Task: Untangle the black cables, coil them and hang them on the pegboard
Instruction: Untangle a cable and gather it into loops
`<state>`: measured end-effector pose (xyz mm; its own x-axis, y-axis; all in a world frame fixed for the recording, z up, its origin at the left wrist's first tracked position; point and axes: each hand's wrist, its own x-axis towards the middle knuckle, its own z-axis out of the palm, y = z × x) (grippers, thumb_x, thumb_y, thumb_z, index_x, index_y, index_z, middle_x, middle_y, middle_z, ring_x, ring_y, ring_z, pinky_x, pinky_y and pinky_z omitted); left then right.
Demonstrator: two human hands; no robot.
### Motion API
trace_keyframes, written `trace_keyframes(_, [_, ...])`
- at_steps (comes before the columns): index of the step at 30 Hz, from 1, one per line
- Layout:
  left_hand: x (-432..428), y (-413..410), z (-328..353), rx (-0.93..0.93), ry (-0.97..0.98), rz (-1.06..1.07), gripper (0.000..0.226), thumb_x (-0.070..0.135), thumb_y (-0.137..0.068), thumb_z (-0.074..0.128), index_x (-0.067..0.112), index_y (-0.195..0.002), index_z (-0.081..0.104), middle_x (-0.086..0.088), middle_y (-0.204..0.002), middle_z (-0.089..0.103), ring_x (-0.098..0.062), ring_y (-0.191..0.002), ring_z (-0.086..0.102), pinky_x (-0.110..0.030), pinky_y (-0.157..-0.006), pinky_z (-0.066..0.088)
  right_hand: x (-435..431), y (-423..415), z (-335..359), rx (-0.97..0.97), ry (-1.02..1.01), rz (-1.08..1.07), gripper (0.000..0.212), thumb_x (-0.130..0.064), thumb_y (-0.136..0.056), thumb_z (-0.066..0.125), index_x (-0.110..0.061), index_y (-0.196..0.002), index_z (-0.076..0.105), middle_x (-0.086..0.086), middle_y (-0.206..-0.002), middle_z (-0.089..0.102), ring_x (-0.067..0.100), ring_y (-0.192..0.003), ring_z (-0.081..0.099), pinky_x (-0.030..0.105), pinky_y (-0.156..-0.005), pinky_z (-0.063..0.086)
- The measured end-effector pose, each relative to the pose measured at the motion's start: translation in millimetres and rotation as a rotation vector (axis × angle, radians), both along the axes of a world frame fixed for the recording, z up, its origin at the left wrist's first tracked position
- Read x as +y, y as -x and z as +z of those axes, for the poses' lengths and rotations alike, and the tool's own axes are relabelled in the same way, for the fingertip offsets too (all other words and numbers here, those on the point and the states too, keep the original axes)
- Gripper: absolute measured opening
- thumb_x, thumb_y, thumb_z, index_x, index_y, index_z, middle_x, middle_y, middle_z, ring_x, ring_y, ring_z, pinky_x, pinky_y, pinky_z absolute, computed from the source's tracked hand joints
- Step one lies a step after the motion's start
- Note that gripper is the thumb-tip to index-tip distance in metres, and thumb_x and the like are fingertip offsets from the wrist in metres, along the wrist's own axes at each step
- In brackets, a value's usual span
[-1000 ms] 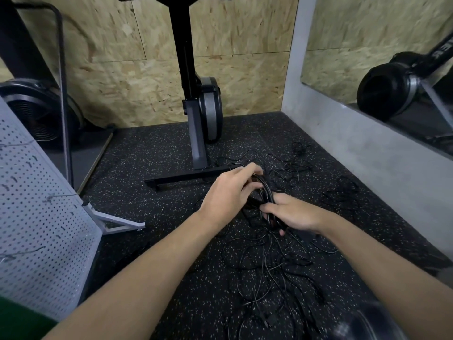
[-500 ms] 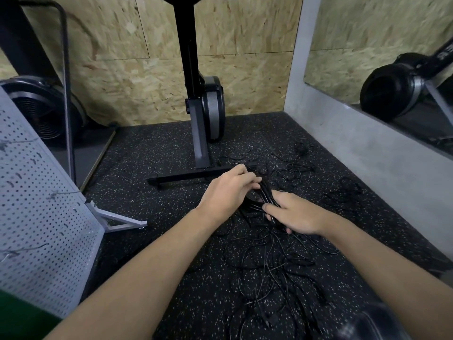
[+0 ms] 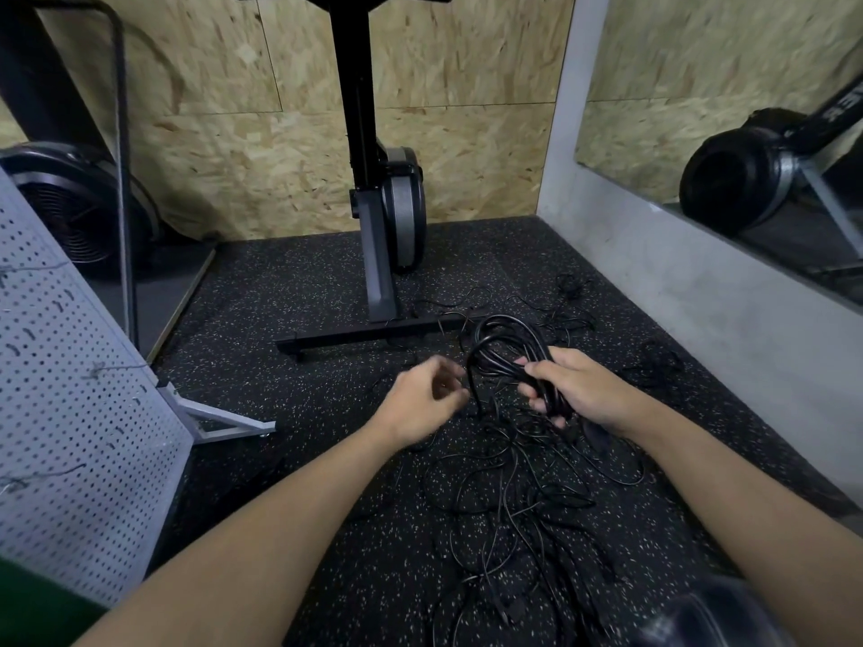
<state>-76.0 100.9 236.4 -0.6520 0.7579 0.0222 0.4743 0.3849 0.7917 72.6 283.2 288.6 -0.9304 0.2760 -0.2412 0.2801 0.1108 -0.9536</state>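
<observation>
Speckled rubber floor (image 3: 289, 296) runs to a chipboard wall. Just in front of the exercise machine's base bar (image 3: 364, 332), the right hand (image 3: 579, 389) has its fingers clamped round coiled black cables (image 3: 506, 340). The left hand (image 3: 422, 399) beside them is blurred, so whether its fingers grip anything cannot be told. The pegboard (image 3: 70, 413) stands left of the bar.

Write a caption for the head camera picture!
Right hand grips a coiled black cable over the tangled cables, pegboard standing at left.

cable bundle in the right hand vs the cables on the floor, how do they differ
The bundle is gathered into looped coils; the floor cables sprawl in a loose tangle. The bundle is gripped by the right hand, raised; the floor cables lie flat on the mat. Both are black.
</observation>
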Motion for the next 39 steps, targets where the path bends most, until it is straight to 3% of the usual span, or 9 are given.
trace_keyframes(3, [8, -3, -9, -0.046, 0.033, -0.032, 0.016, 0.031, -0.100, 0.069, 0.022, -0.114, 0.071, 0.008, -0.103, 0.074, -0.011, -0.097, 0.068, -0.026, -0.089, 0.053, -2, 1, 1, 0.004, 0.035, 0.006, 0.009, -0.014, -0.110, 0.043, -0.013, -0.108, 0.053, 0.002, -0.077, 0.057, 0.011, -0.060, 0.051, 0.024, -0.043, 0.035])
trace_keyframes(8, [10, 0, -6, -0.013, 0.082, 0.062, 0.022, 0.035, -0.104, 0.063, 0.018, -0.112, 0.074, 0.005, -0.097, 0.072, -0.010, -0.087, 0.062, -0.024, -0.075, 0.043, -1, 2, -4, 0.024, 0.017, -0.002, 0.010, -0.015, -0.109, 0.044, -0.015, -0.105, 0.054, 0.004, -0.081, 0.057, 0.012, -0.063, 0.054, 0.026, -0.046, 0.038])
trace_keyframes(11, [12, -3, 0, 0.018, 0.086, 0.032, 0.023, 0.034, -0.107, 0.056, 0.019, -0.105, 0.073, 0.004, -0.090, 0.072, -0.015, -0.080, 0.065, -0.020, -0.064, 0.047, -1, 4, -10, 0.070, -0.054, -0.102, 0.014, -0.017, -0.110, 0.045, -0.015, -0.120, 0.056, 0.005, -0.086, 0.062, 0.014, -0.069, 0.059, 0.029, -0.051, 0.046])
trace_keyframes(14, [19, -6, 13, -0.008, -0.025, 0.056, 0.024, 0.031, -0.107, 0.054, 0.021, -0.096, 0.073, 0.003, -0.087, 0.076, -0.017, -0.080, 0.070, -0.028, -0.073, 0.054, 0, 6, -14, 0.136, -0.125, -0.167, 0.020, -0.017, -0.110, 0.049, -0.019, -0.128, 0.055, 0.004, -0.091, 0.066, 0.016, -0.078, 0.064, 0.033, -0.060, 0.053])
trace_keyframes(21, [23, -19, 53, -0.489, -0.401, 0.065, 0.027, 0.014, -0.109, 0.052, -0.007, -0.105, 0.068, -0.018, -0.086, 0.077, -0.031, -0.082, 0.078, -0.031, -0.073, 0.064, -4, 7, -4, 0.246, -0.200, -0.150, 0.021, -0.017, -0.106, 0.057, -0.031, -0.123, 0.058, 0.002, -0.099, 0.072, 0.015, -0.094, 0.070, 0.035, -0.075, 0.058])
trace_keyframes(27, [21, -22, 57, -0.588, -0.487, 0.095, 0.017, 0.011, -0.104, 0.062, -0.005, -0.110, 0.063, -0.021, -0.081, 0.076, -0.032, -0.076, 0.077, -0.032, -0.070, 0.066, -3, 4, 0, 0.190, -0.356, -0.084, 0.039, -0.031, -0.103, 0.063, -0.026, -0.141, 0.059, -0.014, -0.132, 0.067, 0.001, -0.127, 0.058, 0.036, -0.117, 0.041])
trace_keyframes(31, [19, -21, 54, -0.576, -0.484, 0.116, 0.015, 0.007, -0.099, 0.068, -0.004, -0.107, 0.063, -0.024, -0.086, 0.073, -0.039, -0.079, 0.078, -0.032, -0.066, 0.065, -11, 1, 1, 0.191, -0.279, -0.009, 0.027, -0.021, -0.104, 0.062, -0.024, -0.131, 0.065, -0.006, -0.117, 0.077, 0.010, -0.110, 0.072, 0.036, -0.103, 0.054])
trace_keyframes(35, [22, -21, 53, -0.551, -0.521, 0.137, 0.012, 0.005, -0.098, 0.070, -0.004, -0.102, 0.064, -0.021, -0.084, 0.067, -0.030, -0.071, 0.077, -0.028, -0.064, 0.063, -18, 2, 2, 0.176, -0.189, -0.005, 0.023, -0.021, -0.104, 0.061, -0.022, -0.127, 0.066, -0.003, -0.109, 0.079, 0.012, -0.103, 0.075, 0.032, -0.090, 0.060])
trace_keyframes(39, [20, -20, 55, -0.356, -0.377, 0.110, 0.016, 0.011, -0.098, 0.071, -0.003, -0.099, 0.064, -0.015, -0.081, 0.077, -0.027, -0.071, 0.078, -0.028, -0.058, 0.058, -17, 2, 1, 0.127, -0.184, -0.001, 0.021, -0.018, -0.104, 0.062, -0.019, -0.125, 0.066, 0.002, -0.107, 0.079, 0.014, -0.099, 0.076, 0.027, -0.084, 0.058])
